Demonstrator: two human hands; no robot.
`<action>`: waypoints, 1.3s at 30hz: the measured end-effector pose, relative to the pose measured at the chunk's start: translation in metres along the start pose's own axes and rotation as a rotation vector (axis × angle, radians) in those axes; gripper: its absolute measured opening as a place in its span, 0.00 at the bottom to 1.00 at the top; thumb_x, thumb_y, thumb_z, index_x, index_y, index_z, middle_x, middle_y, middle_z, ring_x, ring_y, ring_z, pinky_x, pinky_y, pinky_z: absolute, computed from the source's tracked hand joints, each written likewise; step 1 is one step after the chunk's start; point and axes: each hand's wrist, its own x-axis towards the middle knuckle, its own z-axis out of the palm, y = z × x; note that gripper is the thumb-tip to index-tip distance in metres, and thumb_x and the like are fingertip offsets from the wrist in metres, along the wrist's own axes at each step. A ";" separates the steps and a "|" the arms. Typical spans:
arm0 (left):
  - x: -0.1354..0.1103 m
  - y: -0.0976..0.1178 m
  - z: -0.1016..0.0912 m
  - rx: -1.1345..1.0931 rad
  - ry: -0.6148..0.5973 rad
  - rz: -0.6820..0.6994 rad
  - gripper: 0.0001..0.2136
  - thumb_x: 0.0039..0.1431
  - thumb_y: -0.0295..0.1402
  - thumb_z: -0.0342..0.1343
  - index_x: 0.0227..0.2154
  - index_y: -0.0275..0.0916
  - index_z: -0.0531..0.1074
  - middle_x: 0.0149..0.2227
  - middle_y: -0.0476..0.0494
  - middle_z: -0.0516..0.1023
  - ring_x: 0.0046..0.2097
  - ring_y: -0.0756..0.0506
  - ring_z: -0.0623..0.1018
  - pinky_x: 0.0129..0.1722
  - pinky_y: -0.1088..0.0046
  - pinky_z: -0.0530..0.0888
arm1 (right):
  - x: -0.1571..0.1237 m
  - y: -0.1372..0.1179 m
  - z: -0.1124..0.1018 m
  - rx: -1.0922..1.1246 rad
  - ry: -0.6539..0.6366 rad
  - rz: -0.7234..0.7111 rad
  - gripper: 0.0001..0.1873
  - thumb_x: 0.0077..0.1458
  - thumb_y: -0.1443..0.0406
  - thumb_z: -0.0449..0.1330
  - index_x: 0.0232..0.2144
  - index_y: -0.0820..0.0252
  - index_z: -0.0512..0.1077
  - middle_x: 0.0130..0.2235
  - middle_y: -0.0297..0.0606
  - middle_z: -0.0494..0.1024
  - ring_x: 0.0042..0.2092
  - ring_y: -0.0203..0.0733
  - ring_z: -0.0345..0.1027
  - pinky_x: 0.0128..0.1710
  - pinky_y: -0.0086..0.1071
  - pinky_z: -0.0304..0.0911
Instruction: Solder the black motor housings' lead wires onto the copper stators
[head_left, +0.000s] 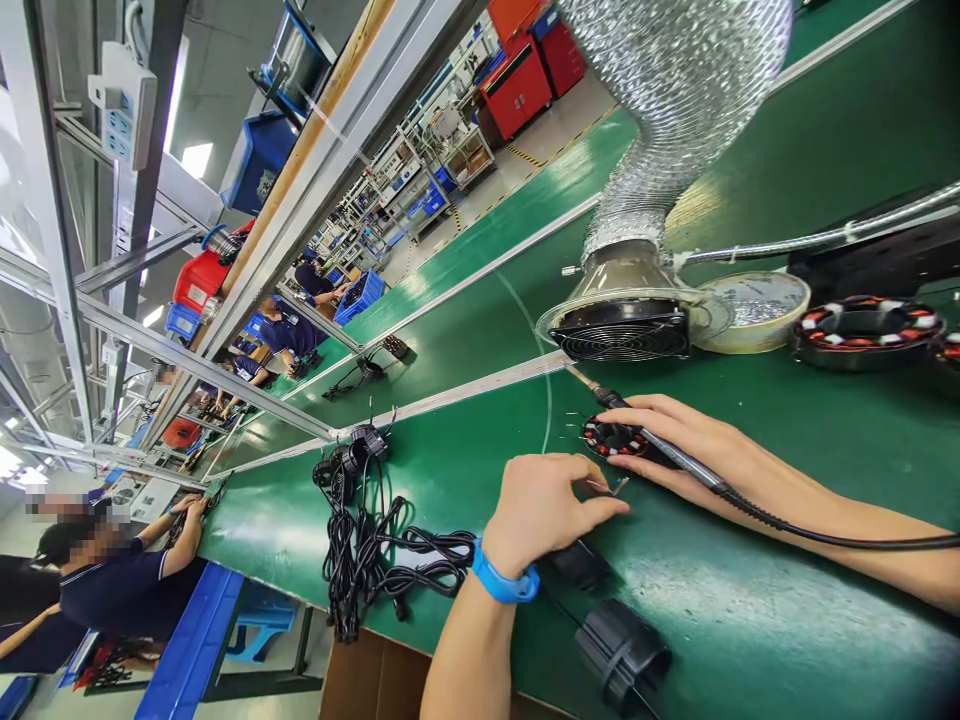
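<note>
My right hand [701,455] is closed, holding a soldering iron [679,460] with its tip pointing up and left. Its fingertips also grip a small ring-shaped motor stator [611,437] with red, white and black windings. Thin pins stick out from the stator's left side. My left hand [544,510], with a blue wristband [504,577] on the wrist, is curled just left of the stator. Short coloured wire ends [620,487] show at its thumb and fingertips. Below lie a black cylindrical housing [621,650] and another dark part [581,565], partly hidden by my left hand.
Several coiled black cables [367,560] lie on the green bench at left. A fume hood with fan [626,330] hangs from a silver duct [675,120]. Beside it stand a round tub [765,310] and larger stators [866,330]. Co-workers [112,580] sit farther along.
</note>
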 end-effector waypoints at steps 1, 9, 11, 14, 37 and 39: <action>0.001 -0.002 0.003 0.041 -0.003 -0.027 0.06 0.60 0.38 0.71 0.34 0.44 0.83 0.39 0.47 0.88 0.45 0.41 0.85 0.50 0.67 0.75 | 0.000 0.004 0.001 0.018 -0.020 -0.017 0.34 0.67 0.36 0.54 0.53 0.52 0.79 0.53 0.46 0.80 0.48 0.46 0.80 0.44 0.33 0.75; 0.017 -0.037 -0.011 -0.842 0.130 -0.174 0.27 0.39 0.55 0.78 0.28 0.35 0.78 0.30 0.43 0.81 0.32 0.46 0.79 0.38 0.68 0.73 | -0.011 0.022 0.016 0.114 0.032 -0.064 0.26 0.63 0.40 0.62 0.52 0.47 0.81 0.52 0.45 0.80 0.50 0.47 0.80 0.48 0.33 0.75; 0.021 -0.040 -0.014 -0.977 0.165 -0.191 0.31 0.30 0.55 0.81 0.26 0.34 0.76 0.28 0.44 0.79 0.30 0.48 0.77 0.38 0.68 0.72 | -0.010 0.015 0.015 0.121 0.054 -0.060 0.28 0.62 0.39 0.63 0.51 0.48 0.81 0.51 0.45 0.81 0.51 0.48 0.80 0.50 0.36 0.76; 0.023 -0.037 -0.012 -1.017 0.103 -0.173 0.31 0.31 0.56 0.81 0.25 0.34 0.78 0.25 0.46 0.77 0.30 0.49 0.76 0.39 0.67 0.71 | -0.003 -0.011 0.009 0.124 0.104 -0.066 0.27 0.61 0.40 0.65 0.52 0.48 0.80 0.51 0.44 0.82 0.51 0.49 0.80 0.53 0.38 0.76; 0.022 -0.026 0.011 -1.077 0.324 -0.139 0.26 0.40 0.52 0.79 0.29 0.34 0.81 0.27 0.46 0.77 0.29 0.52 0.70 0.34 0.72 0.67 | 0.002 -0.079 0.042 0.352 0.449 0.370 0.28 0.53 0.40 0.70 0.44 0.53 0.77 0.48 0.39 0.81 0.34 0.39 0.77 0.40 0.39 0.77; 0.023 -0.025 0.009 -1.094 0.325 -0.159 0.25 0.38 0.51 0.80 0.28 0.34 0.81 0.27 0.47 0.78 0.29 0.53 0.69 0.33 0.73 0.66 | -0.001 -0.078 0.042 0.333 0.425 0.341 0.28 0.53 0.40 0.70 0.44 0.53 0.78 0.47 0.40 0.81 0.35 0.40 0.78 0.42 0.40 0.78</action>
